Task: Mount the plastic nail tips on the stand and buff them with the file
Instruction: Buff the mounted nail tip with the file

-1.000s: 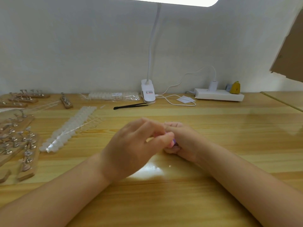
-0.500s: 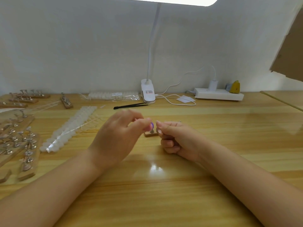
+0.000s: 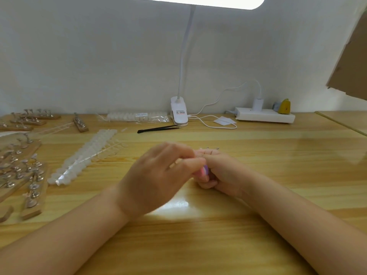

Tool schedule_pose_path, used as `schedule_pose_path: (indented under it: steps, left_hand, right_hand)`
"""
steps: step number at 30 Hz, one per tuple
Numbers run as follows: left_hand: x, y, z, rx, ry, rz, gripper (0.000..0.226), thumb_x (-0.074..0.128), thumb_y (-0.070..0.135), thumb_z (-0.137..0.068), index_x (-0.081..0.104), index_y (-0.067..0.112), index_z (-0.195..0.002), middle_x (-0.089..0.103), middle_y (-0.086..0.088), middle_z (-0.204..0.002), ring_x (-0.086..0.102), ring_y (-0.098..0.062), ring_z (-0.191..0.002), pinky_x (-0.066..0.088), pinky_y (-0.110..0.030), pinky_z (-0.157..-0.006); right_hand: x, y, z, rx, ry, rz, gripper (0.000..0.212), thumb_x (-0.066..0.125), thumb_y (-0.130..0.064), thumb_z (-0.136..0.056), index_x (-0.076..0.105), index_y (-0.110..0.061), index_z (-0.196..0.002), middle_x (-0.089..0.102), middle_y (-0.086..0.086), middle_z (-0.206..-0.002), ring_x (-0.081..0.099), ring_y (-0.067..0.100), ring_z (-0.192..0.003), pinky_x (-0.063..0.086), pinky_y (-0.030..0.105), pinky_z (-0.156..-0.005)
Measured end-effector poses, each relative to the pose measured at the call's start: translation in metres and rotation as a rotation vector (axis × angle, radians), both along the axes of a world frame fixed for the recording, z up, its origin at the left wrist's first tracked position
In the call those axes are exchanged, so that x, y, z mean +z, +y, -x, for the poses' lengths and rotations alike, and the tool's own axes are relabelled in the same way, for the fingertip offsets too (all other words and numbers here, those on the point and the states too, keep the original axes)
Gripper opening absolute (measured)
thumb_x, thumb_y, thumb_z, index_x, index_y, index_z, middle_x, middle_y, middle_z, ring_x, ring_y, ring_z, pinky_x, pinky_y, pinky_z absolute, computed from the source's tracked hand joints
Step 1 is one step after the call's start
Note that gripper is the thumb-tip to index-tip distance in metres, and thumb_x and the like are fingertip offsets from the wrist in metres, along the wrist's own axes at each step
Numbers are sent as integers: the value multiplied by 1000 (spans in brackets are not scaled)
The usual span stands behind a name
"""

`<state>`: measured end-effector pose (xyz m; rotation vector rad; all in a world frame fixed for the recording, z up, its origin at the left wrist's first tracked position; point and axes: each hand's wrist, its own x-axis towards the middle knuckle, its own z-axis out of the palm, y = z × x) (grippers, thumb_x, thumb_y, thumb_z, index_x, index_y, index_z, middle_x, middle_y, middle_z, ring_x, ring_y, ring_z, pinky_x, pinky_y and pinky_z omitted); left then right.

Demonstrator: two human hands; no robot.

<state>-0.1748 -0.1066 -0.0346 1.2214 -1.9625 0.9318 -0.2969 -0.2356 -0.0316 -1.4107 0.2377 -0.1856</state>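
Head view: left hand (image 3: 158, 175) pinches the pink-purple file (image 3: 204, 171) against the right hand (image 3: 220, 171), whose fingers curl, contents hidden. Tweezers (image 3: 158, 128) lie at twelve o'clock.

i see the file (image 3: 204, 170) as a small pink and purple block, only its rounded end showing where my left hand (image 3: 156, 175) and right hand (image 3: 220, 171) meet at mid counter (image 3: 278, 155); which fingers grip it i cannot tell. the stand (image 3: 212, 148) being worked on is mostly hidden behind my right hand, just tiny metal tops peeking over the knuckles. loose nail tips (image 3: 83, 157) lie in a long translucent white strip running diagonally at left, with another packed strip (image 3: 137, 116) in a clear bag near the wall. spare wooden stands (image 3: 21, 169) with metal holders crowd the far left edge.
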Motion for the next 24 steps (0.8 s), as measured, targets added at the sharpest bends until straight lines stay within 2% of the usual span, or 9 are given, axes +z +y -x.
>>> schedule_pose_path:
  steps: [3, 6, 8, 12, 16, 18, 21, 24]
  left_hand:
    - [-1, -1, -2, 20, 30, -36, 24, 68, 7, -87, 58, 14, -108, 66, -12, -92, 65, -28, -75, 55, -41, -69]
    - [0, 1, -21, 191, 140, -51, 15, 67, 10, -86, 72, 3, -98, 65, -15, -87, 62, -31, -74, 53, -45, -67]
    - [0, 2, -27, 241, 196, -47, 17, 64, 13, -88, 72, -1, -96, 64, -14, -88, 61, -31, -77, 52, -45, -69]
    - [-1, 1, -14, 168, 275, -81, 23, 59, 19, -91, 66, 0, -101, 63, -8, -92, 60, -26, -83, 51, -42, -72]
    - [-5, 2, -9, 186, 311, -118, 25, 58, 23, -90, 64, 1, -101, 62, -7, -92, 59, -24, -82, 51, -41, -72]
    - [-6, 1, -6, 167, 417, -135, 20, 64, 19, -89, 62, 3, -100, 60, -5, -92, 58, -18, -83, 51, -33, -76]
    - [-7, 0, 3, 130, 686, -170, 21, 72, 9, -84, 58, 16, -97, 58, 6, -89, 56, -4, -85, 44, -10, -77]
    - [-8, -1, 10, 115, 889, -232, 22, 72, 15, -84, 56, 27, -93, 60, 12, -90, 60, -2, -86, 46, -12, -74]
  right_hand:
    - [0, 2, 0, -18, 21, 22, 35, 48, -22, -97, 55, -17, -63, 41, -7, -51, 35, 4, -42, 22, 14, -35]
    - [-1, 1, -1, -60, 44, 0, 31, 53, -32, -91, 53, -18, -64, 36, -8, -55, 34, 6, -43, 22, 14, -36]
    - [-2, 1, -1, -91, 46, -1, 31, 54, -34, -91, 51, -17, -64, 35, -7, -55, 35, 6, -43, 21, 14, -36]
    - [-2, 3, -3, -195, 5, -37, 27, 63, -38, -78, 56, -14, -69, 34, -8, -51, 34, 5, -39, 20, 15, -35]
    - [-3, 1, -2, -260, -36, -96, 26, 66, -34, -75, 60, -10, -82, 36, -10, -47, 33, 3, -38, 20, 15, -35]
    - [-2, 1, -1, -249, -53, -119, 23, 66, -30, -75, 61, -9, -84, 37, -10, -48, 33, 3, -39, 20, 15, -36]
    - [-2, 2, -1, -241, -70, -122, 19, 66, -30, -76, 61, -11, -78, 37, -9, -49, 33, 3, -39, 21, 14, -36]
    - [-3, 4, -3, -256, -80, -96, 19, 68, -32, -74, 62, -15, -68, 38, -8, -51, 33, 4, -39, 23, 15, -35]
